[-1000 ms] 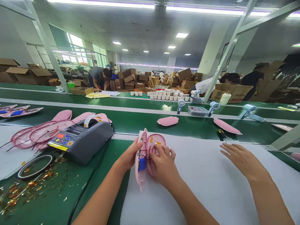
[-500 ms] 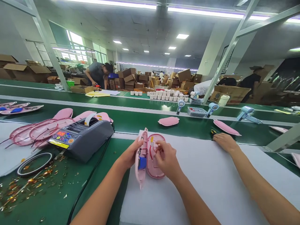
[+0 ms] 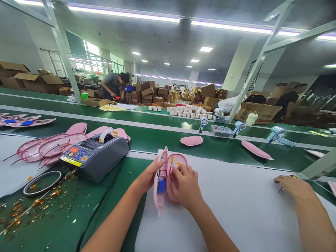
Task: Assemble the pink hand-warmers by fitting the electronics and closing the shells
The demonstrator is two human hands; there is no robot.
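My left hand [image 3: 148, 175] grips the pink casing half [image 3: 158, 201], which stands on its edge and has a blue block [image 3: 161, 186] and circuit parts inside. Beside it the other pink casing half [image 3: 172, 197] lies open side up on the white sheet [image 3: 223, 217]. Over its hollow, my right hand [image 3: 185, 183] has thumb and fingers pinched together close to red wires [image 3: 172, 170]. Whatever is between those fingertips is hidden. Pieces of yellow tape [image 3: 172, 159] show inside the casing's upper end.
Left of my hands stands a grey tape dispenser [image 3: 101, 159], with pink shells [image 3: 49, 147] behind it. A tape roll [image 3: 42, 183] lies among tape scraps. At right, a co-worker's hand [image 3: 294, 185] holds a small dark-and-yellow tool. Pink casings [image 3: 191, 140] and light-blue handheld devices [image 3: 238, 128] stand beyond.
My right hand has moved slightly lower and deeper into the casing. The co-worker's hand has drawn back to the right with the tool. The view has shifted slightly.
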